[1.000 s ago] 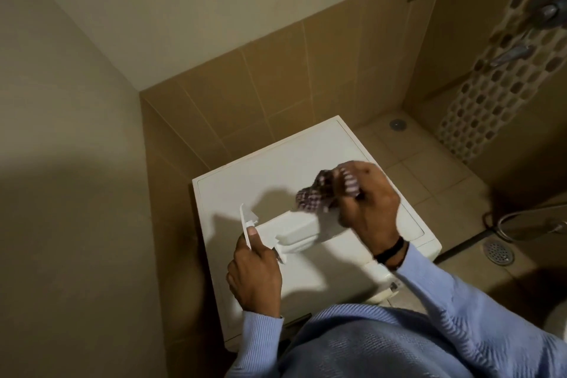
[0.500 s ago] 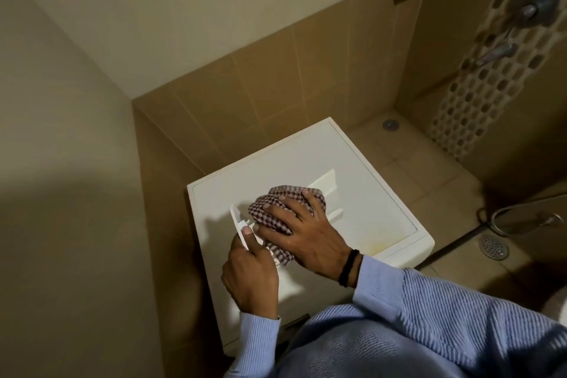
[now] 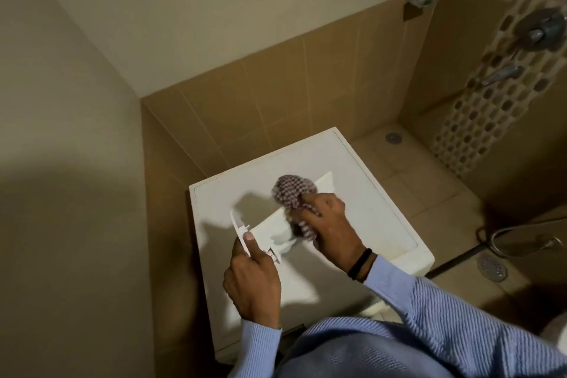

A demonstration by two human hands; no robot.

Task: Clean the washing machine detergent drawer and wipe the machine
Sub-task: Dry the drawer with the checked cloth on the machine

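The white detergent drawer (image 3: 270, 228) is out of the machine and held over the white washing machine top (image 3: 377, 215). My left hand (image 3: 253, 282) grips the drawer by its front panel, thumb on the panel's edge. My right hand (image 3: 329, 228) holds a checked cloth (image 3: 291, 193) bunched in its fingers and presses it into the drawer's far part. The cloth hides most of the drawer's compartments. The drawer's back end (image 3: 325, 181) sticks out beyond the cloth.
The machine stands in a corner of brown tiled walls (image 3: 276, 95). To the right lie a tiled shower floor with a round drain (image 3: 491, 267), a hose (image 3: 521, 235) and a wall tap (image 3: 541, 31).
My right hand has moved the cloth from the drawer's near end toward its far end, and its fingers have curled round the cloth. My left hand keeps its grip on the front panel.
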